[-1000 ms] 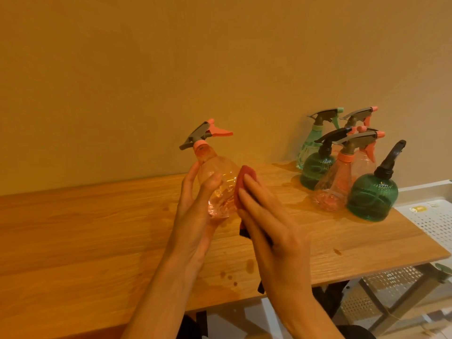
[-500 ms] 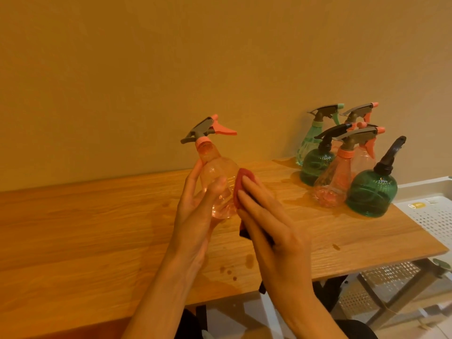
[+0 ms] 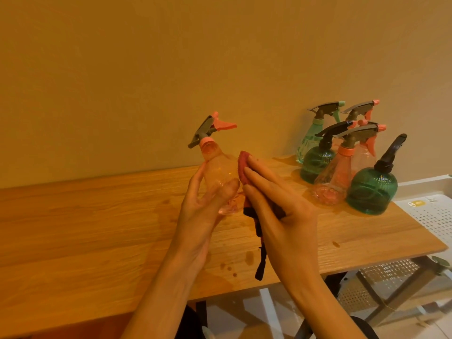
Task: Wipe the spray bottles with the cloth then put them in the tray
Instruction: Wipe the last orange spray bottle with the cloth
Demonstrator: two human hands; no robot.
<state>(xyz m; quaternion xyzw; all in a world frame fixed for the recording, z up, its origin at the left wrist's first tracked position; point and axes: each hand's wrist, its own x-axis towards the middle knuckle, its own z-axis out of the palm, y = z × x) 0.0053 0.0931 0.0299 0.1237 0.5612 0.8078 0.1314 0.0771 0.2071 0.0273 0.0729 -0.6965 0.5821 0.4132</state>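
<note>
My left hand [image 3: 203, 204] grips a clear pink spray bottle [image 3: 217, 167] with a grey and orange trigger head, held tilted above the wooden table [image 3: 85, 228]. Against the bottle's right side my right hand [image 3: 276, 209] presses a red cloth [image 3: 242, 167], whose dark end hangs down below my palm. Several other spray bottles stand at the table's back right: a dark green one [image 3: 371, 192], a pink one [image 3: 335, 177], another green one [image 3: 316, 162], a pale teal one [image 3: 309, 140]. The white perforated tray [image 3: 433, 211] sits to the right, beyond the table's end.
A plain wall runs close behind the table. Small drops of liquid mark the tabletop [image 3: 249, 259] near the front edge. Below the table's right end are a metal frame leg [image 3: 381, 292] and perforated white shelving.
The cloth under my right hand has slid a little higher along the bottle's side. The bottle's trigger head has turned slightly. The standing bottles have not moved.
</note>
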